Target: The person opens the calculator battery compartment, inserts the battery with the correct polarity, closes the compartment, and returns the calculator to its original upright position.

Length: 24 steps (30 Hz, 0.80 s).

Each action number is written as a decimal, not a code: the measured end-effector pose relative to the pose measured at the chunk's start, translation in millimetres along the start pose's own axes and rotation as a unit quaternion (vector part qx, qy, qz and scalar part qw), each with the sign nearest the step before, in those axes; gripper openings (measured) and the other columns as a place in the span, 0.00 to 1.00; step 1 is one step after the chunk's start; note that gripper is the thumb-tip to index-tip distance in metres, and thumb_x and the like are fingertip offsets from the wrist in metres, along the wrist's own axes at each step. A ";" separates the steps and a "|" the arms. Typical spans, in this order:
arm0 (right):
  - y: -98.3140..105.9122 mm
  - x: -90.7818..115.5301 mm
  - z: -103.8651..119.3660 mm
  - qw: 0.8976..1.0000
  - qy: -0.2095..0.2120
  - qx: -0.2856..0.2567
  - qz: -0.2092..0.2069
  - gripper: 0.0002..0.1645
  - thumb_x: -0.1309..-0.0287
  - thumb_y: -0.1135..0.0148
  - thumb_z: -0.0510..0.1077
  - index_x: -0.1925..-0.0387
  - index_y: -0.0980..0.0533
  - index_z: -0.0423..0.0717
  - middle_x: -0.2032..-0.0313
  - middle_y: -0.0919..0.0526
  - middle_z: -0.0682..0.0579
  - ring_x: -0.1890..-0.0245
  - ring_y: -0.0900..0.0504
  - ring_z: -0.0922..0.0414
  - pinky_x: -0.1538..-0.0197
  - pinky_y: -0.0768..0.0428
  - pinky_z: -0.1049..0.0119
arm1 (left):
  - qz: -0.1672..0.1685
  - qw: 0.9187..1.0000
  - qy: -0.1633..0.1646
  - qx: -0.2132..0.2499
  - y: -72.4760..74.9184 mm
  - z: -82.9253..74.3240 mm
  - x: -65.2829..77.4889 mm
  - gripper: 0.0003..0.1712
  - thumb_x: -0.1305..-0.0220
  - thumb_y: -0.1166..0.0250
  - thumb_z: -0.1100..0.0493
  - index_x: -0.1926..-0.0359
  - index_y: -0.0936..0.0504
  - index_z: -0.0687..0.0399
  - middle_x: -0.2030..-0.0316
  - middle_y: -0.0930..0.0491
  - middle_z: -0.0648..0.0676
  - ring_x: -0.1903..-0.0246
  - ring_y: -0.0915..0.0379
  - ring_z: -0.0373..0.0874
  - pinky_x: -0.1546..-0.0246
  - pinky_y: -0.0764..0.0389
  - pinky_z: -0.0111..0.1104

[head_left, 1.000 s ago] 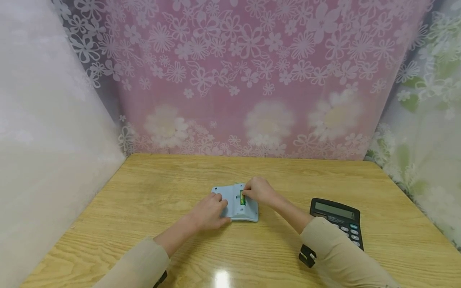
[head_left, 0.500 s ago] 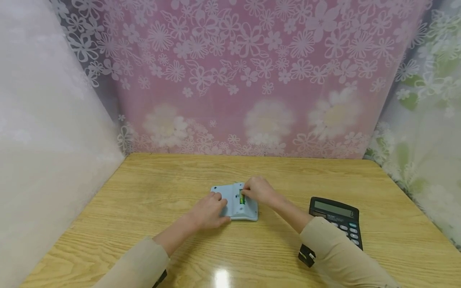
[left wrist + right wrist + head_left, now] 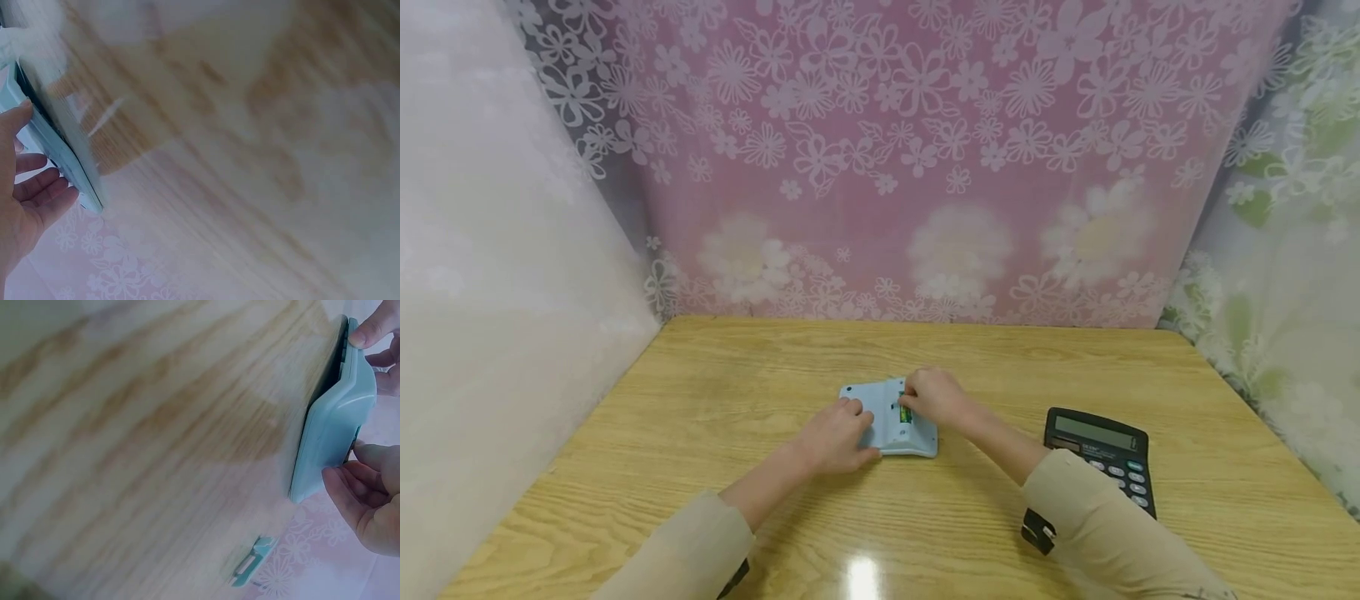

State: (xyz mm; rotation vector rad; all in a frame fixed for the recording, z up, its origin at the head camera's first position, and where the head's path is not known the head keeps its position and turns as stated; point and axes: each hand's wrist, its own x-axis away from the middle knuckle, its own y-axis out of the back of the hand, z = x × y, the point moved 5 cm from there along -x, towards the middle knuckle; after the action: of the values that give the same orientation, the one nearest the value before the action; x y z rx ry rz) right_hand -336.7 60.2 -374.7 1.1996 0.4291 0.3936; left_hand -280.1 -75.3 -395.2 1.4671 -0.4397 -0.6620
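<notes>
A light blue calculator [image 3: 877, 400] lies on its back-side up on the table, its battery compartment uncovered. A green battery [image 3: 905, 412] sits in that compartment, its far end hidden by fingers. My left hand [image 3: 837, 435] grips the calculator's left part, thumb at the near edge [image 3: 44, 128] and fingers bent over the back. From the right, my right hand [image 3: 936, 395] reaches over the compartment. Its thumb and index finger pinch at the battery's far end; in the right wrist view the right hand [image 3: 375, 494] has its thumb against the casing.
A black calculator [image 3: 1097, 437] lies face up at the right, partly under the right sleeve. A small teal plastic piece [image 3: 255, 561] rests on the table beyond the right hand. Floral cloth [image 3: 925, 167] hangs behind the wooden table [image 3: 737, 367].
Both hands stay nearly in place on the light blue calculator. The right fingertips shift slightly at the battery, and its visible part now looks darker green, with less yellow.
</notes>
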 end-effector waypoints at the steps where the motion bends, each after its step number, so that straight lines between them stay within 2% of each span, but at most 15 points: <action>1: 0.3 0.5 0.3 1.000 -0.001 -0.002 -0.003 0.14 0.45 0.35 0.43 0.84 0.24 0.46 0.83 0.28 0.57 0.81 0.33 0.61 0.77 0.34 0.72 | 0.000 1.000 0.000 0.000 0.5 -0.2 0.2 0.27 0.43 0.37 0.40 0.57 0.21 0.59 0.69 0.30 0.50 0.69 0.37 0.41 0.68 0.32 0.30; 6: 1.7 2.9 2.0 1.000 0.006 -0.014 -0.010 0.20 0.45 0.35 0.43 0.90 0.25 0.46 0.89 0.33 0.59 0.84 0.37 0.63 0.79 0.39 0.73 | -0.005 1.000 -0.001 0.002 2.0 -0.9 0.8 0.26 0.43 0.37 0.41 0.57 0.21 0.60 0.69 0.30 0.50 0.69 0.36 0.42 0.67 0.31 0.30; 11: 0.9 3.8 2.9 1.000 0.009 -0.015 -0.005 0.22 0.45 0.35 0.44 0.92 0.25 0.46 0.91 0.37 0.60 0.88 0.41 0.64 0.81 0.42 0.75 | -0.012 1.000 -0.006 0.006 0.4 -0.9 1.5 0.24 0.44 0.36 0.41 0.61 0.22 0.58 0.71 0.31 0.49 0.70 0.38 0.41 0.69 0.33 0.29; 18: 0.6 1.9 0.4 0.999 -0.011 -0.029 -0.009 0.16 0.47 0.34 0.44 0.85 0.26 0.46 0.83 0.29 0.57 0.83 0.34 0.62 0.79 0.36 0.73 | -0.006 1.000 -0.002 0.003 0.7 -0.2 0.7 0.25 0.44 0.35 0.41 0.60 0.22 0.59 0.70 0.31 0.50 0.69 0.37 0.41 0.69 0.32 0.29; 24: -0.4 0.5 -3.7 0.999 -0.018 -0.040 0.013 0.14 0.46 0.34 0.44 0.81 0.27 0.46 0.80 0.28 0.56 0.79 0.32 0.61 0.77 0.34 0.71 | 0.000 1.000 0.002 0.008 0.6 -0.4 0.2 0.26 0.44 0.36 0.41 0.58 0.21 0.59 0.69 0.30 0.50 0.69 0.36 0.41 0.68 0.31 0.29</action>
State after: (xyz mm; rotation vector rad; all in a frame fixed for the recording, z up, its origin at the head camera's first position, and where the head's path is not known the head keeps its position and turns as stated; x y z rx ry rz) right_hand -338.2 63.3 -376.3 1.1339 0.3644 0.4082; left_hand -279.6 -75.2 -394.6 1.4838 -0.4427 -0.6556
